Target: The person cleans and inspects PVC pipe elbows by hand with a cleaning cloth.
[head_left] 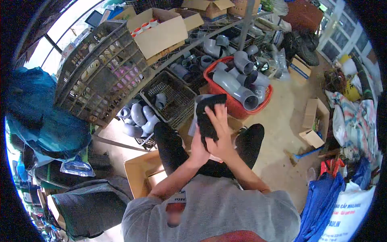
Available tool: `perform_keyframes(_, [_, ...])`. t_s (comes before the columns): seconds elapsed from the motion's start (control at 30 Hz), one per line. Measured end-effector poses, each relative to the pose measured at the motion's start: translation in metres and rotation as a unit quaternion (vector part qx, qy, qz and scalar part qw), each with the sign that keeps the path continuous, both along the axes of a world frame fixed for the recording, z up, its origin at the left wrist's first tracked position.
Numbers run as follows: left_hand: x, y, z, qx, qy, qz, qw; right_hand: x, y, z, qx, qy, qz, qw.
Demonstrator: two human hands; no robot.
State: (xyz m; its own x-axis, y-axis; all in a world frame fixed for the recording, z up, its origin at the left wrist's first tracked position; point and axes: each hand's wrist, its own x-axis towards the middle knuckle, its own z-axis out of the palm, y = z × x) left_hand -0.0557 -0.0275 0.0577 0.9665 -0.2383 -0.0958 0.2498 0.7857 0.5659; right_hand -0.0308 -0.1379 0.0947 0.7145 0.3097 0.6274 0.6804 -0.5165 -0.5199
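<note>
A black cloth (207, 123) is held up between my two hands, in front of my knees. Behind it shows the edge of a smooth grey plastic piece (195, 124), mostly covered, so its full shape is hidden. My left hand (198, 147) grips the grey piece from below and to the left. With fingers pressed over the dark fabric, my right hand (221, 131) holds the cloth against that piece.
Grey pipe elbows fill a red basket (208, 76) ahead. A black crate (177, 97) stands left of it, near more grey elbows (139, 115). An open cardboard box (137, 173) sits by my left leg; another box (316, 115) lies right. Shelves (193, 42) hold cartons.
</note>
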Motion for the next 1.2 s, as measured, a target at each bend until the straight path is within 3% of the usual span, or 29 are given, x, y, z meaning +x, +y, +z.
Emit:
perform_keyframes(0.07, [-0.002,0.001,0.01,0.035,-0.088,0.023,0.995,0.001,0.015,0.014,0.193,0.025,-0.027,0.981])
perform_keyframes(0.1, [-0.001,0.003,0.032,0.051,-0.093,0.059,0.993,0.002,0.022,0.01,0.22,0.03,-0.019,0.975])
perform_keyframes(0.17, [0.01,0.017,0.04,0.042,-0.064,0.093,0.993,-0.009,0.03,0.023,0.229,0.09,0.001,0.969])
perform_keyframes(0.27, [0.023,0.026,0.044,0.014,-0.05,0.148,0.988,-0.011,0.036,-0.015,0.114,0.101,0.007,0.988])
perform_keyframes(0.3, [0.026,0.027,0.041,0.028,-0.016,0.161,0.986,-0.015,0.037,0.004,0.152,0.129,0.024,0.98])
perform_keyframes(0.37, [0.018,0.025,0.033,0.055,0.026,0.184,0.981,0.001,0.034,-0.025,0.105,0.099,0.025,0.989])
perform_keyframes(0.4, [0.017,0.025,0.007,0.115,0.13,0.192,0.966,0.009,0.032,-0.039,0.082,0.083,0.026,0.993])
perform_keyframes(0.43, [0.01,0.019,-0.001,0.097,0.079,0.193,0.973,0.018,0.029,-0.006,0.197,0.248,-0.07,0.946])
perform_keyframes(0.5, [-0.003,0.016,-0.008,0.049,0.006,0.159,0.986,0.052,0.021,-0.009,0.468,0.392,-0.067,0.789])
perform_keyframes(0.57, [-0.004,0.024,0.01,0.035,-0.033,0.157,0.986,0.052,0.014,-0.035,0.621,0.368,0.026,0.692])
perform_keyframes(0.6, [0.001,0.028,0.019,0.014,-0.077,0.159,0.984,0.026,0.01,-0.03,0.309,0.409,-0.074,0.856])
perform_keyframes(0.67, [0.023,0.035,0.033,0.004,-0.113,0.173,0.978,-0.002,0.009,-0.022,-0.044,0.393,-0.168,0.903])
perform_keyframes(0.73, [0.034,0.038,0.046,0.06,0.044,0.251,0.965,-0.012,0.006,-0.021,-0.139,0.289,0.009,0.947])
perform_keyframes(0.77, [0.038,0.043,0.041,0.057,-0.012,0.223,0.973,-0.014,0.002,-0.022,-0.166,0.252,0.068,0.951])
perform_keyframes(0.87, [0.022,0.024,0.026,0.053,-0.018,0.177,0.983,0.011,-0.019,-0.043,-0.196,0.293,0.068,0.933])
perform_keyframes(0.9, [0.013,0.021,0.012,0.053,-0.004,0.149,0.987,0.02,-0.021,-0.054,0.195,0.358,0.056,0.912])
perform_keyframes(0.93, [0.004,0.017,-0.001,0.053,0.01,0.12,0.991,0.028,-0.023,-0.058,0.555,0.365,0.036,0.747])
perform_keyframes(0.97, [-0.005,0.014,-0.015,0.053,0.024,0.092,0.994,0.031,-0.02,-0.042,0.556,0.364,0.035,0.746])
perform_keyframes(1.0, [-0.007,0.013,-0.012,0.057,0.04,0.082,0.994,0.03,-0.015,-0.015,0.648,0.281,0.151,0.692])
perform_keyframes(1.07, [-0.002,0.015,-0.003,0.05,0.033,0.079,0.995,0.03,-0.013,-0.001,0.716,0.187,0.263,0.619])
perform_keyframes(1.1, [0.003,0.018,0.001,0.042,0.021,0.083,0.995,0.028,-0.014,-0.002,0.538,0.159,0.153,0.814])
perform_keyframes(1.13, [0.007,0.021,0.004,0.034,0.009,0.086,0.996,0.025,-0.015,-0.003,0.315,0.118,0.031,0.941])
perform_keyframes(1.2, [0.01,0.025,0.007,-0.002,0.028,0.086,0.996,0.016,-0.005,-0.001,0.286,0.111,0.021,0.952])
